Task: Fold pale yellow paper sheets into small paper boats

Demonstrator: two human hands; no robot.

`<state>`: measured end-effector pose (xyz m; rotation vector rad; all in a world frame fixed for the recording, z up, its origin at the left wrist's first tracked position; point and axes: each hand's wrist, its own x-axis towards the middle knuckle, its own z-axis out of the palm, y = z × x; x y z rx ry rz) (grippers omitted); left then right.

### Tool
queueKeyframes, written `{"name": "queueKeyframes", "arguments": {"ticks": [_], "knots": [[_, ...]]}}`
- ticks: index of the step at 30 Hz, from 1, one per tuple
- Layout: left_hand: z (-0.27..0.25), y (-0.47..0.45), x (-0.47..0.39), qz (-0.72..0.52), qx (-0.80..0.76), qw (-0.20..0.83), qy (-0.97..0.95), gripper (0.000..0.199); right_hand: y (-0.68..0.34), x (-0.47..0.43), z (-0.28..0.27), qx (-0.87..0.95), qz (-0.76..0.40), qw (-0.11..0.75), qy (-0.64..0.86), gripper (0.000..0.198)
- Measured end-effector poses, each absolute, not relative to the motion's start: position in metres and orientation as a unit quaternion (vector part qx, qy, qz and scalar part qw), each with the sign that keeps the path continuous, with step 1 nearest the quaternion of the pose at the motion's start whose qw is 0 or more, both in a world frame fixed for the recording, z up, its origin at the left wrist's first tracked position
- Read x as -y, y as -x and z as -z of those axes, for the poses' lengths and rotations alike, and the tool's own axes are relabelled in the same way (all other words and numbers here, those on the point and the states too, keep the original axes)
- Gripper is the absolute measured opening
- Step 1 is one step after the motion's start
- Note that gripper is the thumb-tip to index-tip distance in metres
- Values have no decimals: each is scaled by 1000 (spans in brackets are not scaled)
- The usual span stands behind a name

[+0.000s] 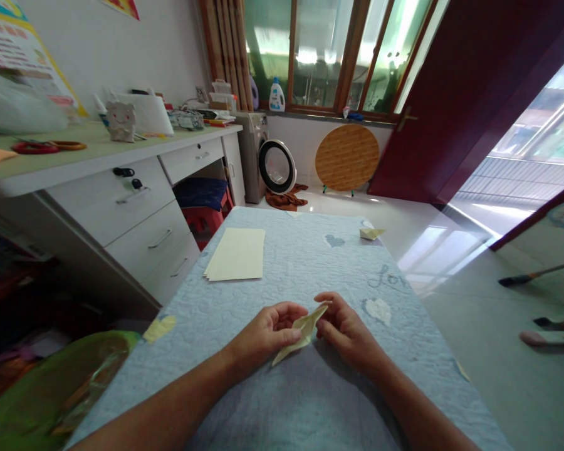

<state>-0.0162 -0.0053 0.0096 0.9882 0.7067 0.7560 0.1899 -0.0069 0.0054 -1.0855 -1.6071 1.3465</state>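
To the right of the paper stack (239, 254) and on its near side, a folded paper (303, 333) is being held over the tabletop (282, 407). The left hand (276, 329) is gripping it, thumb across the face and fingers curling behind, presumably to stop the folds springing open. The right hand (343, 329) is half curling at the upper tip, likely for steadying; whether its fingers are pinching, I cannot tell. The stack is lying flat, apparently within reach yet out of the way. Well to the right of the stack, near the tabletop's edge, a second folded piece (371, 233) is sitting apart, seemingly for safekeeping. The held paper is showing a thin, pale yellow, pointed form; the stacked sheets are fanning slightly at one corner; the pale blue cloth (301, 257) is displaying a quilted, puckered texture.
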Motion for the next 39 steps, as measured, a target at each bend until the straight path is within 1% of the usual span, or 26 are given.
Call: {"name": "queueKeyframes", "arguments": {"ticks": [2,4,6,8,12,15,19,24,29,31,34,37,39], "knots": [[-8,16,5,-352,-327,743,-466,49,-188,8,-3,586,-579,389,412,42],[-6,15,5,-363,-337,725,-478,49,-185,9,-3,571,-603,385,403,46],[-5,13,6,-378,-350,706,-487,50,-182,11,-3,571,-607,379,402,44],[-5,10,7,-381,-363,691,-495,49,-179,12,-5,581,-596,370,413,38],[-10,7,9,-371,-384,660,-529,43,-175,13,-7,614,-537,370,445,19],[-13,7,9,-371,-392,636,-551,42,-175,12,-6,636,-492,378,459,12],[-10,8,8,-379,-383,637,-551,43,-176,11,-2,652,-469,375,463,14],[-5,9,6,-392,-357,665,-527,50,-175,11,-1,660,-465,373,457,20],[-9,9,7,-387,-357,686,-502,38,-174,12,-5,683,-422,366,470,18],[-10,9,7,-377,-356,696,-497,37,-173,12,-6,684,-415,366,476,16],[-9,9,7,-364,-348,700,-507,43,-173,12,-5,686,-414,361,477,15],[-6,8,8,-350,-346,677,-547,55,-172,13,-4,682,-420,355,482,19],[-4,7,9,-339,-355,657,-572,59,-172,14,-4,678,-422,353,487,22]]}}
